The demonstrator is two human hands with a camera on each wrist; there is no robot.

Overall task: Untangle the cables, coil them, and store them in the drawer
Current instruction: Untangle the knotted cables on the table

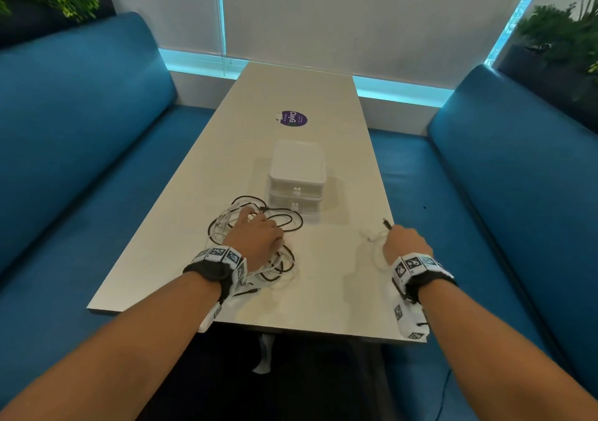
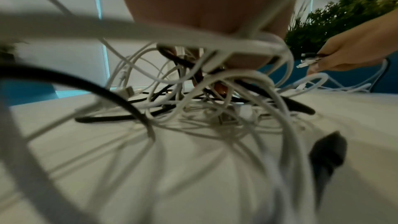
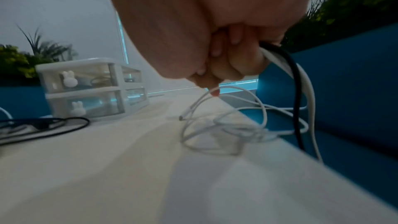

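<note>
A tangle of white and black cables lies on the pale table, near its left front. My left hand sits on top of it, fingers curled down among the strands; its fingertips reach the table with cables looped over the thumb. My right hand grips several cable ends, a black plug sticking out. Its curled fingers hold a black and a white cable. Thin white loops lie by the table's right edge. The white two-drawer unit stands behind, both drawers closed.
Blue benches flank the table on both sides. A purple sticker lies beyond the drawer unit, which has bunny-shaped knobs. Plants stand behind each bench. The right hand is close to the table's right edge.
</note>
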